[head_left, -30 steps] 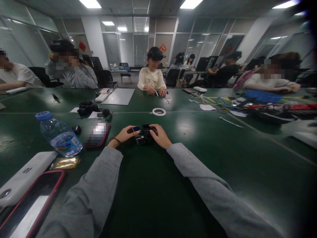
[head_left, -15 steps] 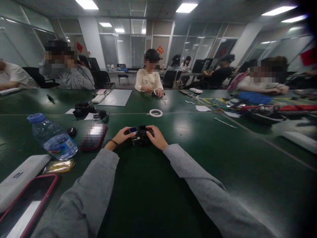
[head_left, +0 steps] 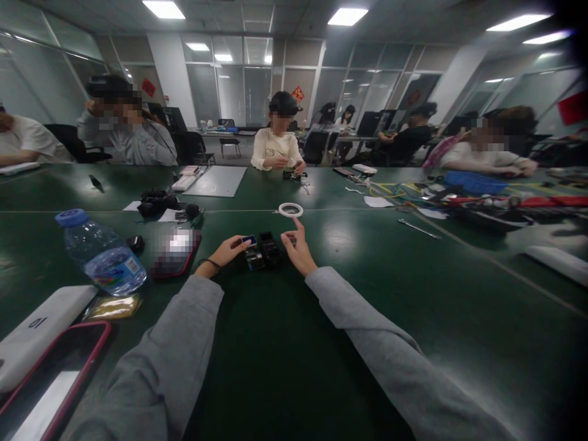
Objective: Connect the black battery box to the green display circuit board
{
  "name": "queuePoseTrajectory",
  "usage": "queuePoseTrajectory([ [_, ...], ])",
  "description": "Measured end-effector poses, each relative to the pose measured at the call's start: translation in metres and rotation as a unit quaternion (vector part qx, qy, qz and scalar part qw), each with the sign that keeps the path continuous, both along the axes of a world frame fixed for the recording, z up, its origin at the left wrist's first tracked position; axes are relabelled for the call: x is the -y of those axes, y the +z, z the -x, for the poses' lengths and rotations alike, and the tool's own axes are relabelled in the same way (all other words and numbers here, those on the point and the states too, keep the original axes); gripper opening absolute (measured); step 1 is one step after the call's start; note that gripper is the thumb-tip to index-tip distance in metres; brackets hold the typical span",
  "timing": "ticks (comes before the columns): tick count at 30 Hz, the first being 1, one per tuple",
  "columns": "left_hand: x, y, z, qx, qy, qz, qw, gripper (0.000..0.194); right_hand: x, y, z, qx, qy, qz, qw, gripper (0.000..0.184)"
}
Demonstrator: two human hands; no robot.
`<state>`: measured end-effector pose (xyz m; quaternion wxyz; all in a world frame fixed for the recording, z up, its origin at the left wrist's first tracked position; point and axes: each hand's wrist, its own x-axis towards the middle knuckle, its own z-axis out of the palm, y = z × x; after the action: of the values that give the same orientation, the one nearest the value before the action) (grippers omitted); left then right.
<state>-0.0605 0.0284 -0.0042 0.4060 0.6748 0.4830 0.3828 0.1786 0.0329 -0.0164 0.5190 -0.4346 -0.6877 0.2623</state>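
My left hand (head_left: 226,252) grips a small device with a dark blue screen (head_left: 249,241), thumb at its edge. Just below the screen a small part with shiny metallic details (head_left: 254,260) shows; whether it is joined to the device I cannot tell. Right beside these, a small black case-like block (head_left: 269,247) rests on the green table. To the right of the block is my right hand (head_left: 299,251), its thumb and forefinger apart and nothing seen in it. Its forefinger points up toward a white ring (head_left: 291,210), which looks like a roll of tape.
On the left are a water bottle (head_left: 103,257), a red-edged phone (head_left: 177,254), a white box-like device (head_left: 43,327) and a larger phone (head_left: 55,373). A wrench (head_left: 419,229) and tangled cables (head_left: 399,188) lie on the right. A person (head_left: 278,144) sits opposite.
My right hand has come off the black block and shifted slightly right, with its forefinger now stretched out. My left hand keeps hold of the small device.
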Motion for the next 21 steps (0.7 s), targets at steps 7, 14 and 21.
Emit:
queuePoseTrajectory([
  [7, 0.003, 0.002, -0.002, 0.001, 0.008, -0.005, 1.0, 0.047, 0.001, 0.005, -0.001, 0.099, 0.036, -0.021, 0.994, 0.037],
  [14, 0.0, 0.0, 0.0, 0.004, 0.011, -0.01, 1.0, 0.045, 0.023, 0.019, 0.01, 0.272, 0.062, -0.124, 0.952, 0.036],
  [21, -0.003, -0.004, 0.001, 0.001, 0.01, -0.016, 1.0, 0.045, 0.028, 0.021, 0.011, 0.256, 0.048, -0.157, 0.953, 0.065],
])
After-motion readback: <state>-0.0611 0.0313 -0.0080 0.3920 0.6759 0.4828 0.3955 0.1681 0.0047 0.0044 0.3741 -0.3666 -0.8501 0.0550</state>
